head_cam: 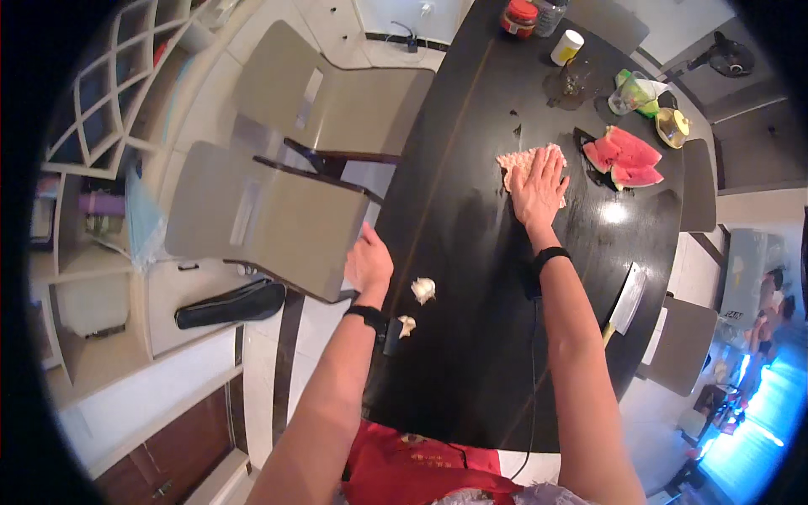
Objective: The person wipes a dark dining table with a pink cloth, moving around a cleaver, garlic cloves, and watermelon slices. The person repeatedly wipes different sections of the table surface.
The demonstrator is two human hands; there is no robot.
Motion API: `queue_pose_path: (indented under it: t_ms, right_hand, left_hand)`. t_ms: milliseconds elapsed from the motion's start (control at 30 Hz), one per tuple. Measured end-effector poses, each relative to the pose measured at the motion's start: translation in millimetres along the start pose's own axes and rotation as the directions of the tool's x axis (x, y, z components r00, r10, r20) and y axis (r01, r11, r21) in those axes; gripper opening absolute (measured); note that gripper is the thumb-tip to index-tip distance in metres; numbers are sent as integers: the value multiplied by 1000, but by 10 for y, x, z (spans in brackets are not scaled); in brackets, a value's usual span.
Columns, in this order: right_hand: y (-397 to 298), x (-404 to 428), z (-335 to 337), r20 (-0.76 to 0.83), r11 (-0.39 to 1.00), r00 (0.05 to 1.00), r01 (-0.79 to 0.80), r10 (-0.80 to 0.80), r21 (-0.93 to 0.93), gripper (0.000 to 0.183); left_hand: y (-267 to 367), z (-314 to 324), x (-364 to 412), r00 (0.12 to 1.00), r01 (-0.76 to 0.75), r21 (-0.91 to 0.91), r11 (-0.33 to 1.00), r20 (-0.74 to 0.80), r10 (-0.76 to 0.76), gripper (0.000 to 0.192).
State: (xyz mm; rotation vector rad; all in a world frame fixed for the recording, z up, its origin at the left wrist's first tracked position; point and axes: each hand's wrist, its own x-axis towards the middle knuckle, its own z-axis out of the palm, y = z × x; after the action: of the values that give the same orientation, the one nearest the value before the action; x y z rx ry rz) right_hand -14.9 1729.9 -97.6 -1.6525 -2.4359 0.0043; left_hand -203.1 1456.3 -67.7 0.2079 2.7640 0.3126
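My right hand lies flat, fingers a little apart, on a pink textured cloth spread on the black table. Just right of the cloth, cut watermelon pieces rest on a dark surface, with wet spots around them. My left hand hangs at the table's left edge with curled fingers, beside the front edge of a grey-beige chair; whether it grips the seat is hidden. Nearest to it on the tabletop are a garlic bulb and a smaller garlic piece.
A cleaver lies near the right edge. Toward the far end stand a red-lidded jar, a white-and-yellow bottle, a dark transparent bowl, a clear cup and a lidded glass dish. A second chair stands left.
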Motion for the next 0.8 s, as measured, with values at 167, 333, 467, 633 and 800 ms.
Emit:
queue_pose_path:
  t_ms: [167,333,467,633,800]
  right_hand:
    - [-148,181,-155,116,1000,993,19,-20,14,81]
    - [-221,301,-49,-33,906,958,-259,286,335,86]
    - [-413,392,137,-90,912,927,-334,363,238,88]
    - [-323,867,251,-145,975,978,-124,152,184,87]
    - [-87,1356,302,-80,975,979,195,-187,110,83]
  left_hand:
    - [-71,-45,30,999,-19,27,999,-26,19,79]
    - [30,-57,-5,997,-63,0,998,-44,63,79]
    - [73,-70,-25,998,-63,16,998,-28,63,80]
    - [32,-38,11,1000,-29,52,998,4,29,77]
    - [-16,40,31,998,-41,73,996,-41,45,75]
